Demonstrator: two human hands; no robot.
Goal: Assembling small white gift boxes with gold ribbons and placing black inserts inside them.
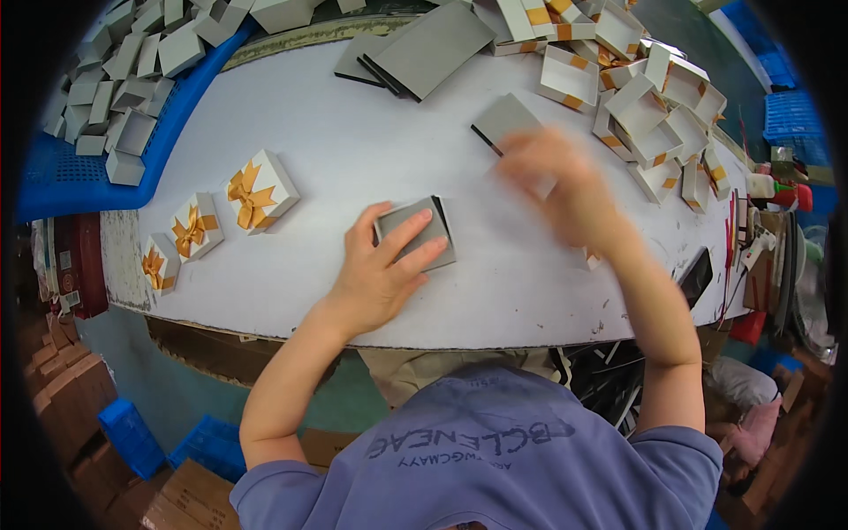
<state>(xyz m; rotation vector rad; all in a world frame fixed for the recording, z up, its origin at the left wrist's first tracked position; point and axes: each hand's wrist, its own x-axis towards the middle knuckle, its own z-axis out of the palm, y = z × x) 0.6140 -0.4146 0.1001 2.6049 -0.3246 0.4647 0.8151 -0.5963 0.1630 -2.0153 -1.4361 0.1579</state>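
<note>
My left hand (378, 269) holds a small white box (451, 247) on the table. Its thumb is at the box's far left side, and its fingers lie across the grey pad (413, 231) in the box. A dark edge of that pad shows along the right wall. My right hand (556, 181), blurred by motion, is over the table to the right of the box. Its fingertips are close to a flat grey piece with a black edge (511, 117); whether they touch it, I cannot tell.
Three lidded white boxes with gold bows (256, 196) stand at the left. Grey black-edged sheets (433, 49) lie at the back. Gold-ribboned box lids (649, 110) are heaped at the back right. A blue crate (168, 141) holds plain boxes. A phone (696, 277) lies right.
</note>
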